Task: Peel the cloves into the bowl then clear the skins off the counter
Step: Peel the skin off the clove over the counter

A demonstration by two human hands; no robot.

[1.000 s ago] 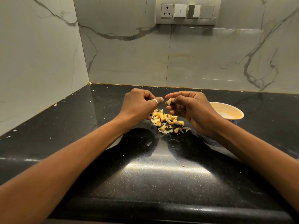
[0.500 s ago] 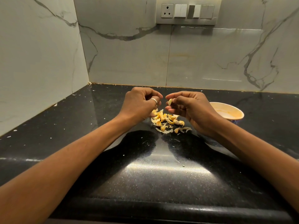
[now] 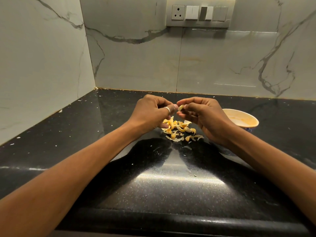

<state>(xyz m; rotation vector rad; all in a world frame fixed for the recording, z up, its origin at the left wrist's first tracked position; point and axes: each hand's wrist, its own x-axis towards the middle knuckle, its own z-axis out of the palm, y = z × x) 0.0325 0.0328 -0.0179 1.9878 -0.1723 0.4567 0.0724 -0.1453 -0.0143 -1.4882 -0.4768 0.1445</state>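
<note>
Just left of the bowl [image 3: 252, 118], above the black counter [image 3: 171, 185], your right hand [image 3: 206, 117] pinches a small pale clove [image 3: 180, 107] btwn thumb and forefinger tips, w/ the other fingers loosely curled under. Your left hand [image 3: 148, 113] sits further left of the bowl, knuckles up, fingers curled in. Its thumb, w/ a silver ring [image 3: 168, 110], stretches toward the clove. The thumb tip is right at the clove's left end, but you can't tell from this angle whether it touches or grips anything. Both hands are raised off the counter, nearly meeting.

Below the hands, also left of the bowl and a bit nearer you, the skins [image 3: 179, 129] lie in a loose yellowish pile on the counter, w/ a few thin flakes strewn on the near side. Your right wrist passes btwn pile and bowl, hiding the bowl's left edge. The bowl stands upright, cream-orange inside, w/ a bit of blue at its base; contents can't be made out.

Behind the bowl a marble wall [image 3: 136, 62] rises from the counter's back edge. Up and left of the bowl a switch panel [image 3: 199, 12] w/ one socket is set in that wall. Small white specks dot the counter far left of the bowl.
</note>
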